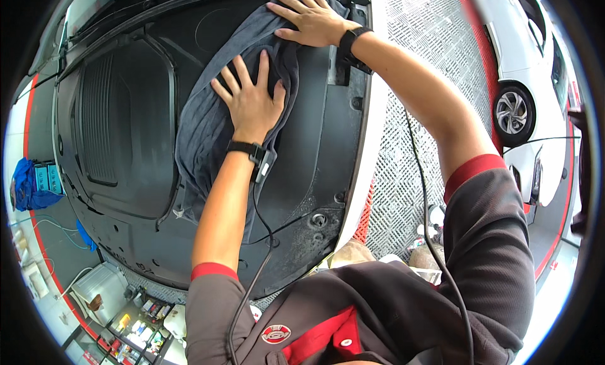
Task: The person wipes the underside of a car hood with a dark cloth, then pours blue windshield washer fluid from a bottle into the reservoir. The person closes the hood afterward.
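Observation:
A dark grey microfiber towel (208,105) lies bunched lengthwise over the black plastic covers (302,143) of a car's engine bay. My left hand (253,98) presses flat on the towel's middle, fingers spread. Farther up, my right hand (309,20) rests palm down on the towel's far end, its fingers also apart. Each wrist wears a black strap, and a cable runs from the device (262,166) on the left one. A ribbed engine cover (127,114) lies to the left of the towel.
A pale car-body edge (366,143) borders the bay on the right. Beyond it are grey floor grating (425,114) and a parked white car (534,48). Black cables (420,176) hang near my arms. At lower left stands a cart (137,332) with bottles and supplies.

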A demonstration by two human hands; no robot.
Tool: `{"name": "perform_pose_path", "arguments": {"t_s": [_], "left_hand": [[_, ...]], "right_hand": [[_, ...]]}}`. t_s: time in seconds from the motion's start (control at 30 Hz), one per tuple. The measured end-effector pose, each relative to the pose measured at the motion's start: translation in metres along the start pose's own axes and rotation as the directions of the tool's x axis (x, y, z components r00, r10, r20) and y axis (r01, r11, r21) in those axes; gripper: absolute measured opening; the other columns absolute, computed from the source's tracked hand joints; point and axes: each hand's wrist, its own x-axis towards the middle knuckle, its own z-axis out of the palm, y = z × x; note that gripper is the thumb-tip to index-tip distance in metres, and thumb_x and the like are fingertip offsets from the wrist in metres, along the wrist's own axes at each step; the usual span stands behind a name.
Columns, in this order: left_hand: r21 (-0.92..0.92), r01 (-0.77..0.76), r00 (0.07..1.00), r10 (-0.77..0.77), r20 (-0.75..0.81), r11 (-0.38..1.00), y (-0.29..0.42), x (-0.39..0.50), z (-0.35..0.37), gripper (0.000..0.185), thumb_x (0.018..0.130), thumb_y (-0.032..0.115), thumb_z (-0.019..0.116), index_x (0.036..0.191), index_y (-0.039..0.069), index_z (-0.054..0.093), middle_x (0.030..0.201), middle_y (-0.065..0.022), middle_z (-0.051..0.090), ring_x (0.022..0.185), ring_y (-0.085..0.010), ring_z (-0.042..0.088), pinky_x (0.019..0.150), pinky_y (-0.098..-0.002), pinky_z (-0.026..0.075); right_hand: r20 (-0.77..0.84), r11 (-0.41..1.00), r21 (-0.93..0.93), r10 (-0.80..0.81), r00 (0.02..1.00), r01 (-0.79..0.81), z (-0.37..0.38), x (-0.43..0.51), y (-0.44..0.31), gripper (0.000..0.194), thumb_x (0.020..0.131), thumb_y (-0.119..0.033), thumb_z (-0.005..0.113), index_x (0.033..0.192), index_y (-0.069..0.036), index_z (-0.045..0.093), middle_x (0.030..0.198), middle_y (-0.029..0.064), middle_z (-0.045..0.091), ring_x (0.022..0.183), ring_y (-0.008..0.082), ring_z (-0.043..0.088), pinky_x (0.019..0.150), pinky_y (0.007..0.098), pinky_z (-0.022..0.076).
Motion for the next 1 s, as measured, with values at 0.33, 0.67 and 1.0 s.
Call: {"name": "perform_pose_path", "arguments": {"t_s": [0.33, 0.67, 1.0], "left_hand": [[-0.344, -0.235, 0.956, 0.280, 0.086, 0.909, 0.026, -0.141, -0.042, 0.064, 0.102, 0.046, 0.062, 0.161, 0.024, 0.052, 0.176, -0.0219, 0.028, 0.161, -0.0476, 0.024, 0.129, -0.0673, 0.016], [-0.482, -0.166, 0.810, 0.398, 0.431, 0.860, -0.042, -0.417, -0.131, 0.053, 0.101, 0.041, 0.069, 0.152, 0.030, 0.061, 0.168, -0.0131, 0.041, 0.149, -0.0428, 0.041, 0.126, -0.0650, 0.028], [-0.424, -0.105, 0.791, 0.334, 0.513, 0.899, -0.023, -0.445, -0.145, 0.052, 0.097, 0.037, 0.072, 0.148, 0.027, 0.066, 0.151, -0.0193, 0.052, 0.136, -0.0461, 0.050, 0.112, -0.0588, 0.044]], "right_hand": [[0.173, 0.975, -0.202, 0.126, 0.977, -0.090, -0.049, -0.151, -0.105, 0.085, 0.105, -0.070, 0.047, 0.172, -0.019, 0.032, 0.178, 0.0173, 0.026, 0.163, 0.0475, 0.021, 0.131, 0.0613, 0.0209], [0.490, 0.977, 0.052, 0.155, 0.858, -0.206, -0.146, -0.326, -0.388, 0.089, 0.102, -0.059, 0.058, 0.171, -0.009, 0.033, 0.178, 0.0258, 0.020, 0.161, 0.0521, 0.021, 0.130, 0.0640, 0.0198], [0.436, 0.970, 0.243, -0.109, 0.893, 0.000, -0.149, -0.343, -0.378, 0.083, 0.101, -0.055, 0.064, 0.171, -0.020, 0.037, 0.181, 0.0112, 0.019, 0.166, 0.0359, 0.019, 0.134, 0.0534, 0.0181]]}}
